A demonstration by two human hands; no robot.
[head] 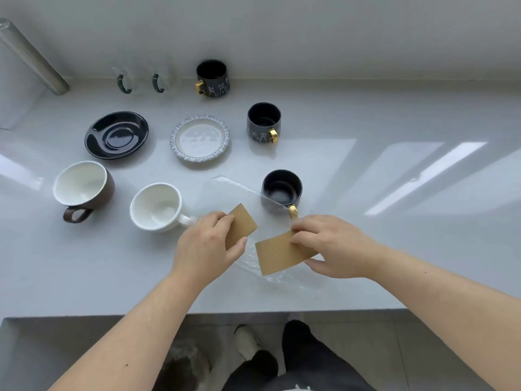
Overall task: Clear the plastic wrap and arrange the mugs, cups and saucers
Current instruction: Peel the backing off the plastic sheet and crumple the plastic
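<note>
While the left hand [210,244] is pinching one brown card piece [242,225], the right hand [329,245] is gripping a second card piece [277,253] over the crinkled plastic wrap [253,266] near the countertop's [394,249] front edge. The wrap is stretching up to the dark gold-handled mug [282,190]. A white cup [156,206] and brown cup [81,187] are sitting to the left, with a dark saucer [116,134], patterned saucer [199,139] and two cat mugs [212,77] [263,122] toward the back edge.

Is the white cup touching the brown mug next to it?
Apart. The head view shows a clear strip of bare counter between the white cup and the brown mug.
</note>
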